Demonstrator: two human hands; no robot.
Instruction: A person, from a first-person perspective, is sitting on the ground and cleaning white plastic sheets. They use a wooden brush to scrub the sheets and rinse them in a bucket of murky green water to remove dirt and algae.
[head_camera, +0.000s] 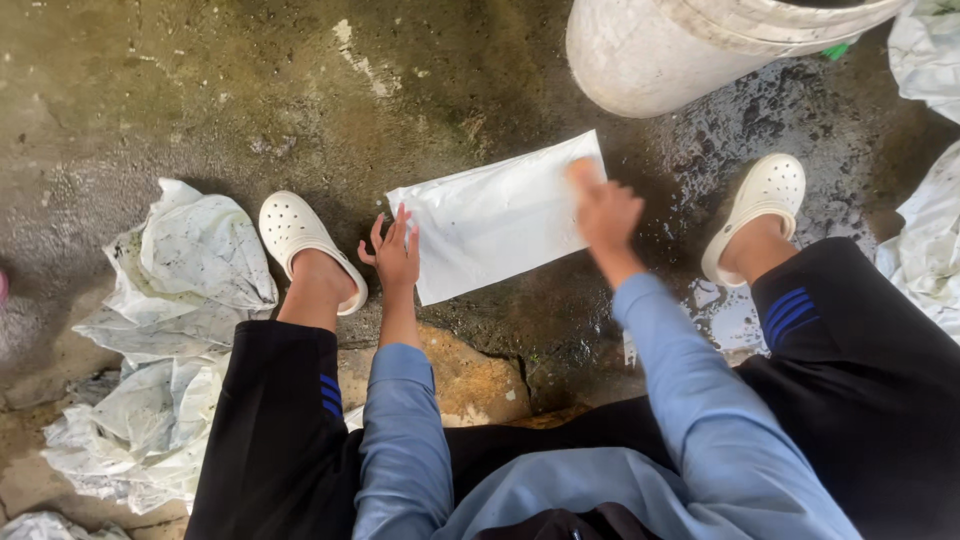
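Plastic sheeting, a flat white bag, lies on the wet concrete floor between the person's feet, tilted so its far corner points toward the big white bucket at the top. The left hand sits at the bag's near left corner with fingers spread and slightly lifted, the fingertips at or just above the edge; whether they press it I cannot tell. The right hand is over the bag's right end and blurred, so its fingers cannot be read. The bag looks thin, light and limp, with soft creases, and it probably clings to the damp ground and turns slippery where water has got on it; a judged best hold is a pinch at a corner or along the short edge, since the flat middle offers nothing to grasp. It should not break, though rough concrete could snag or tear it. White clogs and flank it. The floor is dark, stained and puddled near the right foot, with a brown stone under the person. Crumpled, dirty white sacks are heaped at the left, more white sheeting at the right.
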